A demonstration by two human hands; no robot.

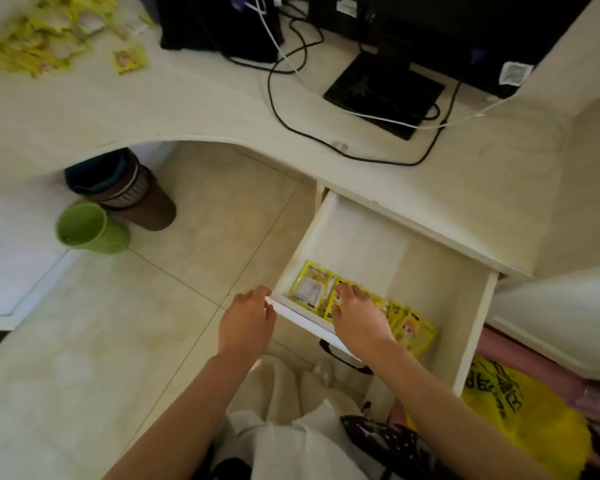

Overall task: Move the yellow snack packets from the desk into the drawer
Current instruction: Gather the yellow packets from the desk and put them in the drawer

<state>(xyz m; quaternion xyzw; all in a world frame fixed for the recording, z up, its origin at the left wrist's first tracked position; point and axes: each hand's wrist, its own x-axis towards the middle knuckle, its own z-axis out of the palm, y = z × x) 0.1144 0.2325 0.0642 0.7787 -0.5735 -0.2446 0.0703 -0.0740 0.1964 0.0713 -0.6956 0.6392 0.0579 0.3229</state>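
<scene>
Right hand (pixel 355 315) is lying with fingers spread flat on packets (pixel 413 329) at the drawer's (pixel 475 327) 7 o'clock corner, gripping nothing. Left hand (pixel 248 320) is touching the front edge, uncurled. Advice: press flat, row tidy. Heap (pixel 32 39) waiting at desk's (pixel 187 105) 10 o'clock.

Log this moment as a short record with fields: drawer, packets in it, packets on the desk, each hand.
drawer: open drawer, pulled out below the desk
packets in drawer: several yellow snack packets along its front edge
packets on desk: pile of yellow packets at the far left, one loose packet beside it
left hand: left hand at the drawer's front left corner
right hand: right hand on the packets inside the drawer
</scene>
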